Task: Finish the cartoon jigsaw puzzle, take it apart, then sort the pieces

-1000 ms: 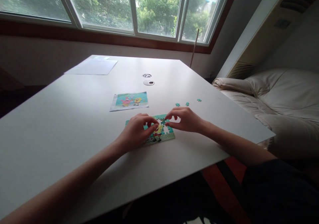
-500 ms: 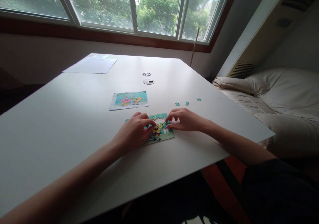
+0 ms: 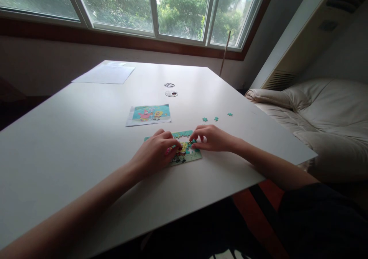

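Room: daylight falls through a wide window [image 3: 172,9] with green trees behind it; a pale cushioned sofa [image 3: 324,117] stands off to the right.
Surface: a white table [image 3: 71,144] fills most of the view and is seen at a slant.
Puzzle: a small jigsaw puzzle [image 3: 188,156] lies flat near the table's front edge. Its long axis runs left to right, a little tilted. It has a teal border and a cartoon figure in the middle, with white gaps right of centre.
Left hand: the left hand [image 3: 153,153] rests over the puzzle's left half, fingers curled and tips down on the picture. Whether it pinches a piece cannot be told.
Right hand: the right hand [image 3: 214,138] reaches in from the right, thumb and forefinger close together at the puzzle's upper right. A piece between them cannot be made out.
Relation: the gaps sit between the two sets of fingertips, touching or just beside both, and the right fingertips are nearer the top edge.
Loose pieces: three teal loose pieces [image 3: 216,118] lie in a row beyond the right hand, apart from the puzzle; that hand is the nearer one.
Print: a cartoon picture sheet [image 3: 148,114] lies beyond the left hand.
Far end: a blank paper [image 3: 103,75] and two round discs [image 3: 171,93].
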